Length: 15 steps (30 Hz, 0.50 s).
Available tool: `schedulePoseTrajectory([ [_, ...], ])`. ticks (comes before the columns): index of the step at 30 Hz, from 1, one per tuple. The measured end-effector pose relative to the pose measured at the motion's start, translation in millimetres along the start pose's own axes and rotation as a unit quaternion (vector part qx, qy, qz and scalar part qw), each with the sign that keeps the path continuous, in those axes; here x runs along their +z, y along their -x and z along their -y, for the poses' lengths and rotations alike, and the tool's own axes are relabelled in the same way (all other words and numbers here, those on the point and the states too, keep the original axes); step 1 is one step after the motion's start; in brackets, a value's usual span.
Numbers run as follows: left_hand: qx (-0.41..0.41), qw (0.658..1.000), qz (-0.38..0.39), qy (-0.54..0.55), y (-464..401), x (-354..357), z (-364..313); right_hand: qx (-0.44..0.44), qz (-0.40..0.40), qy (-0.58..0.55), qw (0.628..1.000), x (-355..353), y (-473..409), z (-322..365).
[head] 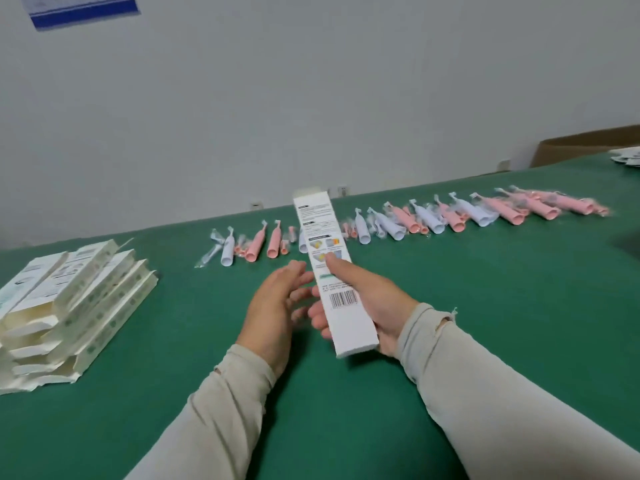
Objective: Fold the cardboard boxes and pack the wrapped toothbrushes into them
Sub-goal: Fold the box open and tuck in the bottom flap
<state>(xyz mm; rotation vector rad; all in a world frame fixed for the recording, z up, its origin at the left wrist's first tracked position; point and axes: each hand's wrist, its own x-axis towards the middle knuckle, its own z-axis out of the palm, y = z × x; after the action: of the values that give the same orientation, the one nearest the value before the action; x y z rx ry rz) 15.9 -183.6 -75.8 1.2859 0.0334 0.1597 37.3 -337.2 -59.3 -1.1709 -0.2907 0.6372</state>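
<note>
Right hand [374, 306] grips a long white printed, barcoded box [334, 275]; left hand [277, 306] hovers open.

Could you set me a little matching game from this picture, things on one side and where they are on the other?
Things:
1. long white box
2. stack of folded boxes
3. row of wrapped toothbrushes
4. brown carton

Places:
A. far right, past the edge of the green table
B. on the table at the left
C. held up in the right hand, with the left hand open beside it
D. lying along the far side of the table

Pairs: 1-C, 2-B, 3-D, 4-A
</note>
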Motion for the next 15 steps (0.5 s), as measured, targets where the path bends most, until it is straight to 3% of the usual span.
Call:
schedulePoseTrajectory([
  [2, -0.088, 0.989, 0.093, 0.075, 2.9, -7.0, -2.7, 0.054, 0.066, 0.023, 0.996, 13.1, 0.2, -7.1],
  [4, -0.130, 0.974, 0.120, 0.142, 6.0, -8.0, -3.7, 0.067, 0.078, 0.009, 0.995, 28.3, -2.4, -13.7],
  [7, -0.086, 0.978, 0.061, 0.178, 3.9, -8.4, -8.8, 0.031, -0.002, 0.022, 0.999, 40.3, -10.0, -19.8],
  [9, -0.073, 0.967, -0.025, 0.243, -1.8, -16.2, -14.4, 0.005, -0.091, 0.120, 0.989, 42.1, -13.5, -22.3],
  [12, -0.083, 0.950, -0.129, 0.271, -11.0, -31.1, -17.5, -0.103, -0.195, 0.307, 0.926, 36.8, -18.0, -26.0],
  [15, -0.085, 0.949, -0.150, 0.265, -13.0, -34.6, -15.6, -0.122, -0.154, 0.316, 0.928, 33.5, -16.8, -29.9],
])
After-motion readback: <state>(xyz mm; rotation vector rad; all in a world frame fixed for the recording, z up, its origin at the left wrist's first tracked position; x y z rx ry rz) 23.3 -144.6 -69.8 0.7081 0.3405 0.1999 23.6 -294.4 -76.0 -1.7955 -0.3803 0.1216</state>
